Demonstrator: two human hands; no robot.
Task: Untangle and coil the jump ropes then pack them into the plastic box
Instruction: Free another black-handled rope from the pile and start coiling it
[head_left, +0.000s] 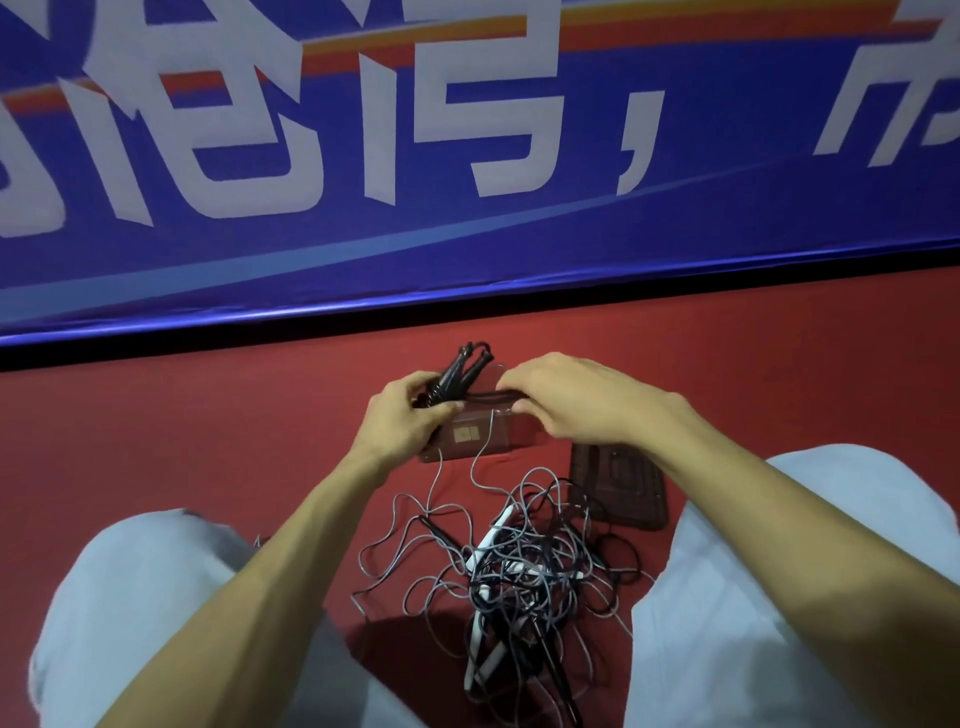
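I see a blue banner (519, 234) on the far side. On the red floor (182, 426), tangled jump ropes (519, 571) lie near me, with the clear plastic box (467, 441) beyond and its lid (618, 483) to the right. Over the box, my left hand (405, 415) grips a coiled black rope (457, 371), and my right hand (576, 400) pinches its strands.

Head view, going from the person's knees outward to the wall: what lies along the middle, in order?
Tangled pile of ropes → clear plastic box → coiled black rope, held above the box by the left hand and right hand → blue banner.
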